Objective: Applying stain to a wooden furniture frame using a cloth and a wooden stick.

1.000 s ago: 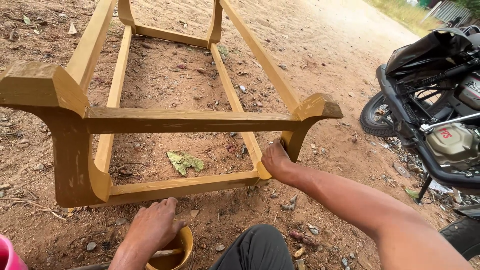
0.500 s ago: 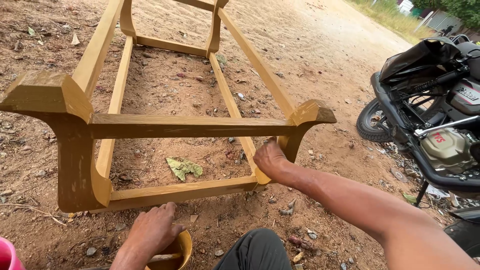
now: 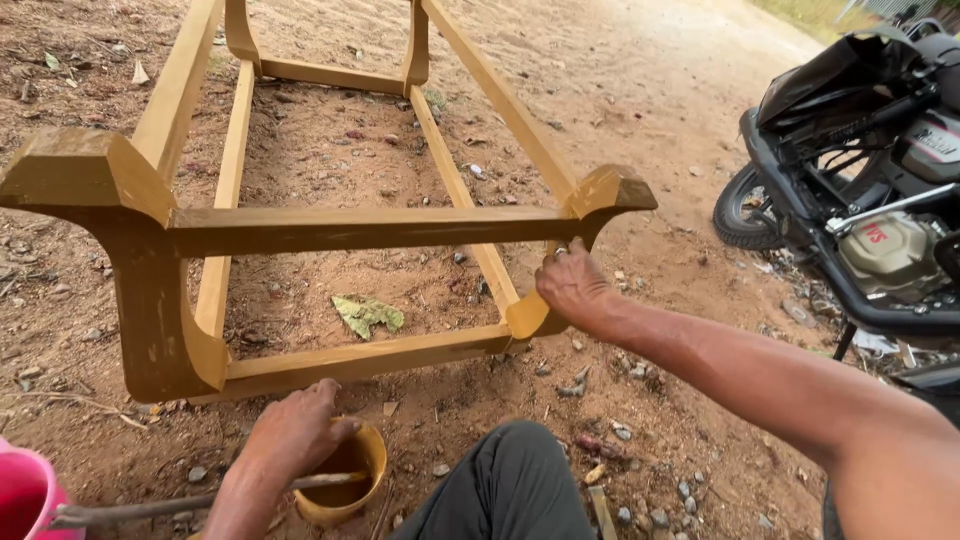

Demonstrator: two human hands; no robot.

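1. The long mustard-yellow wooden furniture frame (image 3: 330,225) lies on its side on reddish, pebbly dirt ground (image 3: 330,140), its flared, curved legs coated in matte paint.
2. The right hand (image 3: 572,287) presses against the near right leg; whether its fingers are closed on anything, I cannot tell.
3. The left hand (image 3: 295,432) rests on the rim of a small round yellow-smeared pot (image 3: 345,480), fingers curled loosely.
4. A thin paint-crusted stick (image 3: 190,500) lies across the pot.
5. A crumpled green leaf (image 3: 367,315) lies inside the frame.
6. A black motorcycle (image 3: 860,190) stands to the right.

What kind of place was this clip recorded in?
Probably an outdoor yard used as an informal workshop: bare dirt ground with stones, a yellow-coated wooden furniture frame lying on it, and a parked motorcycle.
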